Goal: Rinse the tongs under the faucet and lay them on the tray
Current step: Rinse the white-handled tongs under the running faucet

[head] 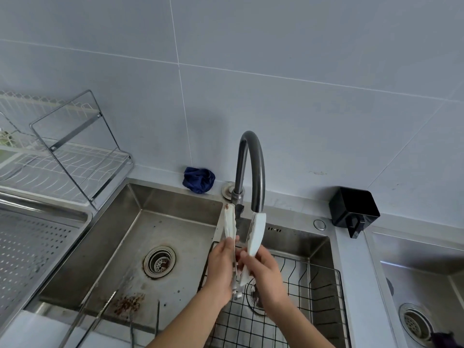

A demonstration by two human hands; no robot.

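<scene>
White tongs stand with their two arms spread apart and pointing up, right under the spout of the dark curved faucet. My left hand grips the left arm, which has a brown stain at its tip. My right hand grips the right arm. Both hands are over the steel sink. The perforated steel tray lies at the left, apart from the hands. I cannot tell whether water is running.
A black wire basket sits in the sink's right half below my hands. Two other pairs of metal tongs lie at the sink's front left. A drain, a blue cloth, a wire dish rack and a black box surround the sink.
</scene>
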